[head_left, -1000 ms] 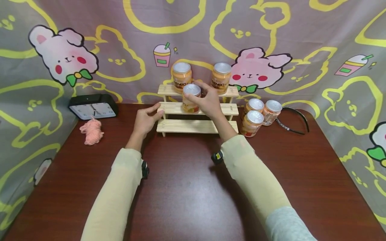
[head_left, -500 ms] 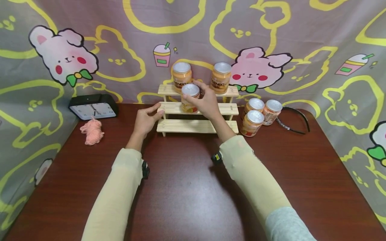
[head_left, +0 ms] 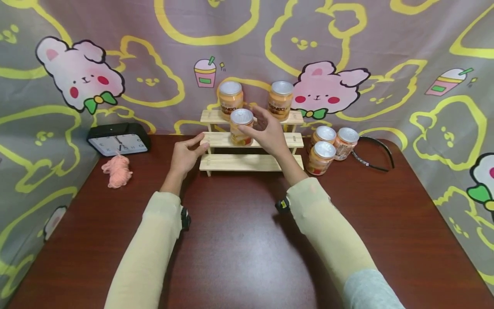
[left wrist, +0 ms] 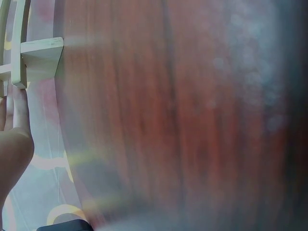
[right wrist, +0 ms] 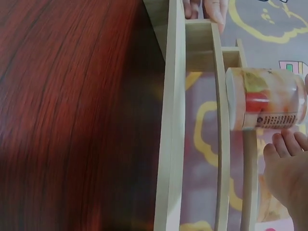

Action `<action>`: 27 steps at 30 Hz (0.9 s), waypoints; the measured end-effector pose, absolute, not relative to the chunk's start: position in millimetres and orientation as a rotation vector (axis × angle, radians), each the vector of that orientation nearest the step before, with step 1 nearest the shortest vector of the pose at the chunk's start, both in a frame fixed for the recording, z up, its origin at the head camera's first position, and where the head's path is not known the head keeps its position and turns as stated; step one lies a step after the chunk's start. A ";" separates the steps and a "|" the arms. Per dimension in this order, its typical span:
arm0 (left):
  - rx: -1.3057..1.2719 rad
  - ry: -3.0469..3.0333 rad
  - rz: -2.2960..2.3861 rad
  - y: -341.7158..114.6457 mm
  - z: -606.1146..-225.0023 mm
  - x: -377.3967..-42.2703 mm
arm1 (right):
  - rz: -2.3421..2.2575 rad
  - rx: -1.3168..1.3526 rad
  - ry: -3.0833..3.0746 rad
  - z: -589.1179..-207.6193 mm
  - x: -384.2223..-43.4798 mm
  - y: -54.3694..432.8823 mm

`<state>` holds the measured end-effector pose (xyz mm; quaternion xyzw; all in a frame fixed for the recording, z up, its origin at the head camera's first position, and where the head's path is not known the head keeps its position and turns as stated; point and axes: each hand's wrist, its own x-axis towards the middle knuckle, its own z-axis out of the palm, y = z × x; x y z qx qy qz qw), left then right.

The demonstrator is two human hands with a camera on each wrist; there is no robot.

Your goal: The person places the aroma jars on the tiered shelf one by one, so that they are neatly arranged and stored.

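A pale wooden three-tier display rack stands at the back of the table. An orange-labelled jar with a silver lid stands upright on its middle tier. My right hand is curved loosely beside this jar, its thumb overlapping the jar's right side and the other fingers behind. In the right wrist view the fingertips lie alongside the jar. My left hand holds the left end of the middle tier between thumb and fingers. Two similar jars, a left one and a right one, stand on the top tier.
Three more jars cluster on the table right of the rack, with a black headband beside them. At the left are a black-framed clock and pink yarn. A patterned curtain hangs behind.
My right hand has shifted slightly right relative to the jar, its hold loosening, while the jar stays on the middle tier. The left hand keeps its place. The head view has shifted a little.
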<state>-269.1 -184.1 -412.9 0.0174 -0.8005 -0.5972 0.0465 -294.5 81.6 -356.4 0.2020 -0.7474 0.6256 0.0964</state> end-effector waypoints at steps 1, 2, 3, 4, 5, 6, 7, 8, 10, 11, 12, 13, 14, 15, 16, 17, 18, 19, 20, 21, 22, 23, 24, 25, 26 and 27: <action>0.051 -2.439 -1.815 -184.1 -413.2 -269.6 | 1.853 0.611 -2.211 -356.0 -293.7 83.8; 0.047 -2.437 -1.805 -184.0 -413.1 -269.7 | 1.854 0.617 -2.214 -355.2 -292.5 86.1; 0.045 -2.438 -1.797 -183.9 -412.9 -269.7 | 1.850 0.621 -2.221 -354.3 -291.1 88.8; 0.043 -2.438 -1.791 -183.7 -412.9 -269.9 | 1.850 0.624 -2.226 -353.1 -289.7 91.4; 0.042 -2.442 -1.784 -183.6 -412.9 -269.8 | 1.849 0.624 -2.236 -351.7 -288.0 94.3; 0.041 -2.446 -1.781 -183.3 -412.9 -269.6 | 1.841 0.621 -2.250 -349.7 -285.3 96.8; 0.037 -2.443 -1.782 -183.0 -413.1 -269.5 | 1.833 0.625 -2.260 -348.3 -282.7 99.8; 0.036 -2.443 -1.784 -182.8 -413.2 -269.4 | 1.812 0.626 -2.279 -347.2 -280.2 102.7; 0.033 -2.440 -1.785 -182.7 -413.9 -269.3 | 1.772 0.643 -2.294 -345.4 -276.3 108.6; 0.031 -2.436 -1.785 -182.7 -414.1 -269.2 | 1.755 0.647 -2.299 -344.5 -274.5 111.6; 0.027 -2.428 -1.786 -182.5 -414.3 -269.4 | 1.744 0.652 -2.296 -343.8 -272.9 114.7; 0.026 -2.422 -1.785 -182.5 -414.6 -269.8 | 1.741 0.658 -2.289 -343.8 -272.1 118.6; 0.026 -2.422 -1.783 -182.4 -414.7 -270.1 | 1.742 0.654 -2.285 -343.2 -271.4 122.2; 0.024 -2.420 -1.782 -182.3 -414.8 -270.4 | 1.749 0.646 -2.275 -342.6 -271.1 126.2; 0.023 -2.419 -1.782 -182.3 -414.3 -270.7 | 1.750 0.632 -2.272 -341.7 -270.7 130.3; 0.021 -2.415 -1.786 -182.2 -413.9 -271.0 | 1.749 0.619 -2.268 -341.0 -270.6 134.5; 0.022 -2.414 -1.789 -182.1 -413.2 -271.1 | 1.748 0.607 -2.265 -340.4 -270.2 138.6; 0.022 -2.416 -1.792 -182.1 -412.6 -271.0 | 1.746 0.591 -2.263 -339.7 -269.7 142.7; 0.021 -2.416 -1.794 -182.2 -412.0 -270.9 | 1.743 0.575 -2.260 -339.2 -268.9 146.7; 0.024 -2.416 -1.796 -182.3 -411.4 -270.5 | 1.740 0.564 -2.259 -338.6 -267.6 150.6; 0.026 -2.418 -1.796 -182.4 -410.8 -270.2 | 1.733 0.555 -2.261 -337.3 -265.3 153.8; 0.033 -2.421 -1.790 -182.5 -410.7 -269.8 | 1.731 0.545 -2.263 -335.7 -262.2 157.0; 0.038 -2.430 -1.785 -182.6 -410.5 -269.2 | 1.736 0.537 -2.262 -333.8 -258.5 160.2; 0.041 -2.436 -1.783 -182.5 -410.6 -268.9 | 1.743 0.528 -2.261 -332.1 -254.8 163.7; 0.041 -2.444 -1.779 -182.2 -410.7 -268.8 | 1.740 0.521 -2.265 -330.4 -251.2 167.4; 0.041 -2.451 -1.778 -181.9 -410.8 -268.7 | 1.739 0.513 -2.267 -329.2 -248.4 171.7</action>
